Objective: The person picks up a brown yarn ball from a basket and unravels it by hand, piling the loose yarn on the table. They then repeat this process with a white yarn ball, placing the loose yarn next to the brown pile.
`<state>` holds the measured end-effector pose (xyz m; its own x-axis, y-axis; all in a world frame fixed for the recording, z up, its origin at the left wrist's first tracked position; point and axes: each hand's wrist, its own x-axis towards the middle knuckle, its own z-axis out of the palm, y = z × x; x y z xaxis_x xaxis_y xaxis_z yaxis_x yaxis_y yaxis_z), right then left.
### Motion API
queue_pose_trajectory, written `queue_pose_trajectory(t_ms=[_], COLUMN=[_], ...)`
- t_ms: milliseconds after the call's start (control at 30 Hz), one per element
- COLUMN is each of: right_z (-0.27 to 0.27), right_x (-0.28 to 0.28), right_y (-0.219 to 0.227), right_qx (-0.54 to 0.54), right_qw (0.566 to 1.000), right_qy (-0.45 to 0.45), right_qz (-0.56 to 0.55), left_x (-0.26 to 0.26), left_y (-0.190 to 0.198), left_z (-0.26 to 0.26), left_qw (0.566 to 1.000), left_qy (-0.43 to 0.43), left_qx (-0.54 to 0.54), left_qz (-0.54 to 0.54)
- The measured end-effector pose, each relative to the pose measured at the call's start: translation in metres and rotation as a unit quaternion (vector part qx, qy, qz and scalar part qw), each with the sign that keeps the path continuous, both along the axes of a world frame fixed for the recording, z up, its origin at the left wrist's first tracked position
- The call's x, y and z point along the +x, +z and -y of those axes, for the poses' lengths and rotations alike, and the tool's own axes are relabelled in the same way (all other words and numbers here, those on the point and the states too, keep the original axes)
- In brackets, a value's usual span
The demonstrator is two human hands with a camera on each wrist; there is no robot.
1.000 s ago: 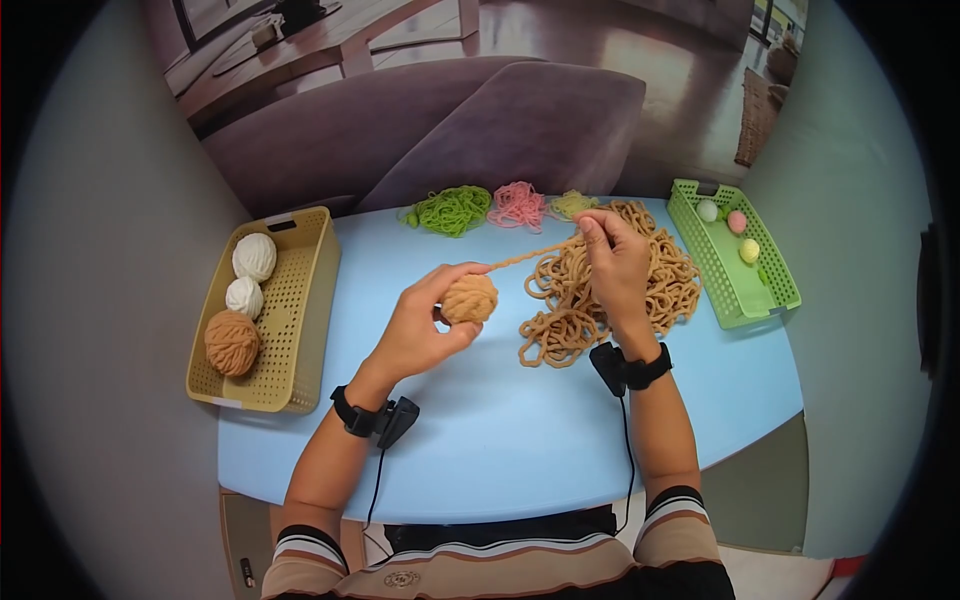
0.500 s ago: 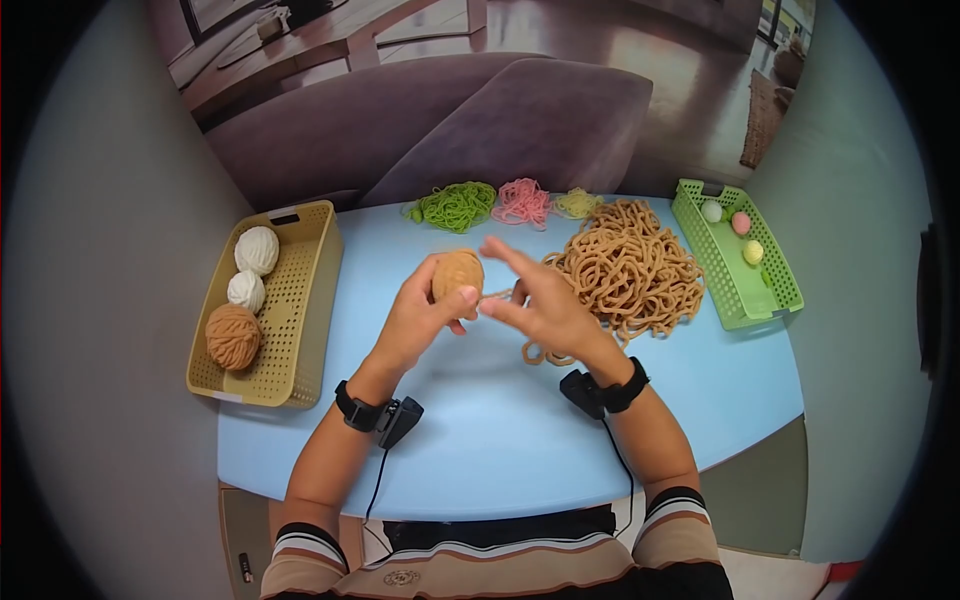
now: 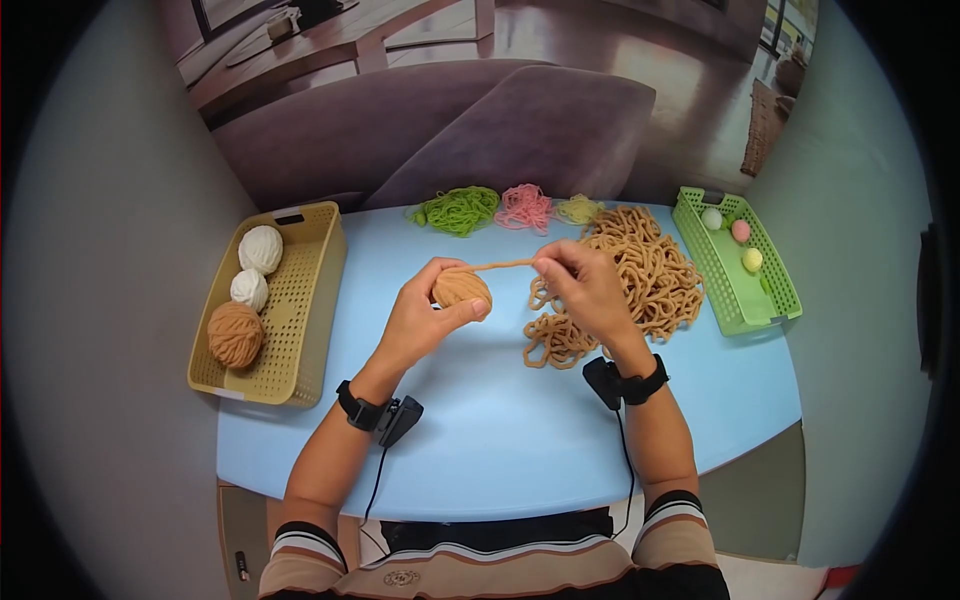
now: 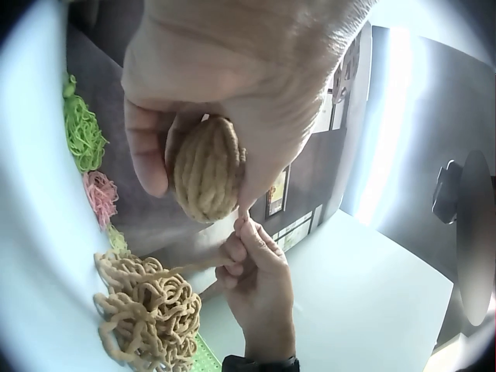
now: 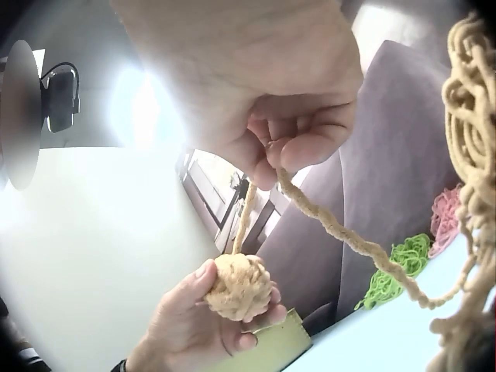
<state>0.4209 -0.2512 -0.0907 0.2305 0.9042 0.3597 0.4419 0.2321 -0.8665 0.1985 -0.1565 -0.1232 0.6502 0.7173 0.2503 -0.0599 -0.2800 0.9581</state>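
My left hand (image 3: pixel 408 322) grips a tan yarn ball (image 3: pixel 462 289) above the table, thumb on the near side and fingers behind it. A thick tan strand (image 3: pixel 503 265) stretches from the top of the ball to my right hand (image 3: pixel 592 298), whose thumb and fingertips pinch it. In the right wrist view the loose yarn (image 5: pixel 341 231) runs on from those fingers toward the heap. That tangled tan yarn heap (image 3: pixel 655 275) lies behind and to the right of my right hand, which overlaps part of it in the head view.
A beige basket (image 3: pixel 318 300) at the left holds two white yarn balls (image 3: pixel 260 249) and a brown one (image 3: pixel 236 335). Green (image 3: pixel 458 210), pink (image 3: pixel 523 208) and pale yellow yarn (image 3: pixel 578 209) lie along the back edge. A green basket (image 3: pixel 735 300) with small balls stands right.
My right hand came in close to the ball, swung around it, then drew back right with the strand taut. The ball has turned in my left hand, which stays near the same spot.
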Motion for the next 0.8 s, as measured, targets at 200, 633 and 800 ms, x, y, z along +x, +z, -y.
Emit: queue_pose_trajectory(t_ms=[200,633,800], right_z=[0.0,0.001,0.001], right_x=[0.019,0.032,-0.026], right_y=[0.004,-0.007,-0.006], right_qx=[0.03,-0.1,-0.087], right_qw=[0.995,0.951,0.989], right_qy=[-0.095,-0.064,0.122], right_qz=[0.032,0.286,0.009], left_x=[-0.002,-0.01,-0.003], left_y=[0.005,0.001,0.011], left_z=[-0.002,-0.019,0.0], left_qw=[0.992,0.995,1.0], left_qy=[0.05,0.08,-0.006], left_qx=[-0.095,-0.004,-0.003], left_qz=[0.063,0.055,0.024])
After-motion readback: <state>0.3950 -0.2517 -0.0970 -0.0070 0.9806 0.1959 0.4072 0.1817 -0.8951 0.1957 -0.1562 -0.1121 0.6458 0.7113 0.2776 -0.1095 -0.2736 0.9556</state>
